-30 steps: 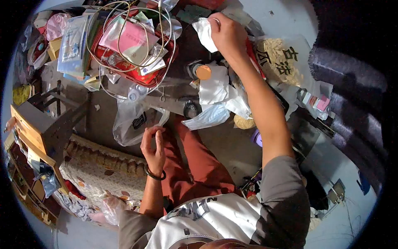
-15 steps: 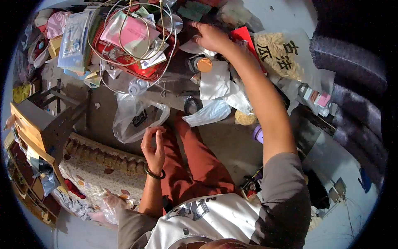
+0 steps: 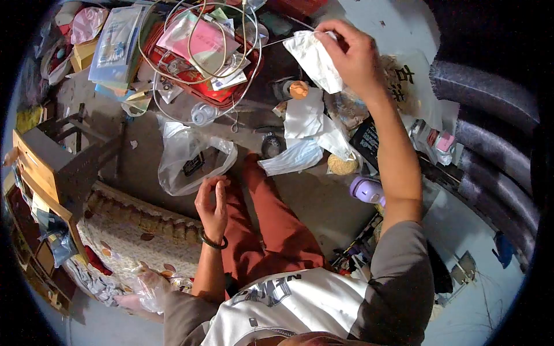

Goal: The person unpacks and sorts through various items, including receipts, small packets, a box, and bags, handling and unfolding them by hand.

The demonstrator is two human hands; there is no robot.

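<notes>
My right hand point(image 3: 352, 55) is raised at the upper right, its fingers closed on a white face mask point(image 3: 314, 60) that hangs flat, with a thin white strap stretching out to the left. Below it lie white papers point(image 3: 304, 112) and a pale blue face mask point(image 3: 294, 158). My left hand point(image 3: 212, 207), with a dark bracelet at the wrist, rests over my lap holding nothing, fingers loosely curled and apart from the thumb. Just beyond that hand lies a clear plastic bag point(image 3: 173, 170) with a dark label.
A red basket point(image 3: 216, 98) of papers stands at the far side, looped by a white cable point(image 3: 257, 57). Folders point(image 3: 115, 49) lie left of it. An orange-capped jar point(image 3: 298, 89), a twine ball point(image 3: 341, 164) and a purple object point(image 3: 367, 190) sit nearer. A wooden-edged stool point(image 3: 43, 176) stands left.
My right hand has lifted from the clutter and moved right, bringing the white mask up with it. A red item near the hand no longer shows. My left hand has stayed put.
</notes>
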